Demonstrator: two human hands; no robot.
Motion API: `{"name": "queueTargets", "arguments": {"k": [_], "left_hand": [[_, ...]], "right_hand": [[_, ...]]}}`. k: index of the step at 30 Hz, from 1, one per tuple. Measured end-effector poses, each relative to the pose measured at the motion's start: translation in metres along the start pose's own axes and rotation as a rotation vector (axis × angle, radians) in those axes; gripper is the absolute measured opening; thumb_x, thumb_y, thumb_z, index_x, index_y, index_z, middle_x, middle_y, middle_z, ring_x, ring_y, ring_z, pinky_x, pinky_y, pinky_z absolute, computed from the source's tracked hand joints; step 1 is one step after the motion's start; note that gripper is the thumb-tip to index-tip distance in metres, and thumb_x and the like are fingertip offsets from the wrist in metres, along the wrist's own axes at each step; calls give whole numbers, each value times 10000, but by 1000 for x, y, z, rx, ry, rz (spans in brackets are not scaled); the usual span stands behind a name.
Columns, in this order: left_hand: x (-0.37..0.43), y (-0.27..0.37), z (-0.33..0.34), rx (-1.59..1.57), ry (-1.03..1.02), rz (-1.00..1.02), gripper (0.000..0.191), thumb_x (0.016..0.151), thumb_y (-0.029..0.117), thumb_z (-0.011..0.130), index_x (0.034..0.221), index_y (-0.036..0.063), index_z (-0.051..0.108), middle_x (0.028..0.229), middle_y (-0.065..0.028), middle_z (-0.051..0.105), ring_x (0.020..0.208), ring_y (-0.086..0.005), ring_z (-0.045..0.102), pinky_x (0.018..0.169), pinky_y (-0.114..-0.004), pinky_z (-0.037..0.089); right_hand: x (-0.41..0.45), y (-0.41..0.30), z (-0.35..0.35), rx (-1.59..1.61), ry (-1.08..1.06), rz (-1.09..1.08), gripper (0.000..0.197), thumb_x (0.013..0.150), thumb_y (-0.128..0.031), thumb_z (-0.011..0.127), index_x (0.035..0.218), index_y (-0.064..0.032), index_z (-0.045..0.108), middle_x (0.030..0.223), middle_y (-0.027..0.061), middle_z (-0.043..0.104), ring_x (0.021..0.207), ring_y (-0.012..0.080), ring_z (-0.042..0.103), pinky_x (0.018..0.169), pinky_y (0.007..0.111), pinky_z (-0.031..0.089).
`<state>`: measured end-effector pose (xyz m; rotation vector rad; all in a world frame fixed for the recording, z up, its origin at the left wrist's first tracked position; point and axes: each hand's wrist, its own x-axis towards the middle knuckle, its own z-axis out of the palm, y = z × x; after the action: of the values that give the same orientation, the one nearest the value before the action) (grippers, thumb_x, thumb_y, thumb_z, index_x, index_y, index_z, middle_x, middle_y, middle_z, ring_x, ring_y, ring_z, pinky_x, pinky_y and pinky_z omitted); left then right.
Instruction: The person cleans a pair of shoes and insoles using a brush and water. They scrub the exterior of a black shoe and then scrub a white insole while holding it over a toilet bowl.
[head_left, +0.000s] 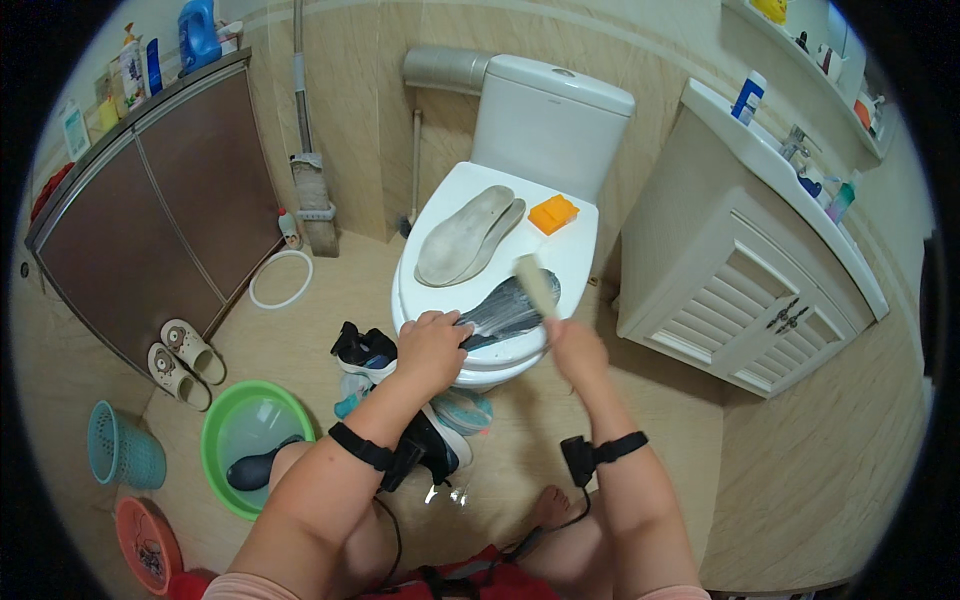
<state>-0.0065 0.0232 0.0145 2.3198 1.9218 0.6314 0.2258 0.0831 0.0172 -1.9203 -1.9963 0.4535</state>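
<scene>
A dark grey insole (499, 313), streaked with whitish lather, lies on the white toilet lid (427, 304) near its front edge. My left hand (432, 349) holds its near left end against the lid. In my right hand (577, 351) is a pale scrub brush (535, 286), slightly blurred, laid over the insole's wider end. Its bristles are hidden. Behind the dark insole, two light grey insoles (466, 238) overlap each other. An orange block (553, 215), apparently soap, sits to their right.
A green basin (212, 450) of water with a dark object in it stands at left. Black sneakers (442, 442) and a teal-soled item (463, 409) are on the floor below my left arm. A louvred vanity cabinet (720, 277) stands at right. Slippers (178, 375) lie by the brown panels.
</scene>
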Motion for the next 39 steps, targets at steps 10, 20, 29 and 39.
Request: {"name": "queueTargets", "arguments": {"k": [10,20,29,39], "left_hand": [[2,6,-3,-9,-22,2,377,746,181,690,1122,163,698,1276,-87,602,1181,-293,539,965,-422,452],[2,7,-7,-25,-61,-24,380,748,176,691,1128,154,694,1295,-78,591,1198,-290,526,979,-434,438],[-2,-2,-7,-16,-133,-47,393,750,182,688,1143,173,688,1282,-85,598,1196,-292,527,973,-443,441],[-3,-3,-6,-12,-95,-16,398,755,193,693,1152,166,680,1292,-79,590,1196,-293,525,971,-443,441]], "right_hand": [[4,6,-20,26,1,5,541,977,-463,379,913,-17,679,872,239,670,835,426,639,756,512,492],[-1,3,-11,-62,-39,-134,553,993,-429,347,854,-12,682,860,226,679,820,398,659,743,497,513],[-32,-44,10,-112,-154,-194,557,997,-424,338,877,-13,694,862,219,683,825,391,662,757,495,513],[-37,-50,18,-149,-193,-234,532,992,-443,375,900,-27,694,870,219,684,820,395,660,745,495,513]]}}
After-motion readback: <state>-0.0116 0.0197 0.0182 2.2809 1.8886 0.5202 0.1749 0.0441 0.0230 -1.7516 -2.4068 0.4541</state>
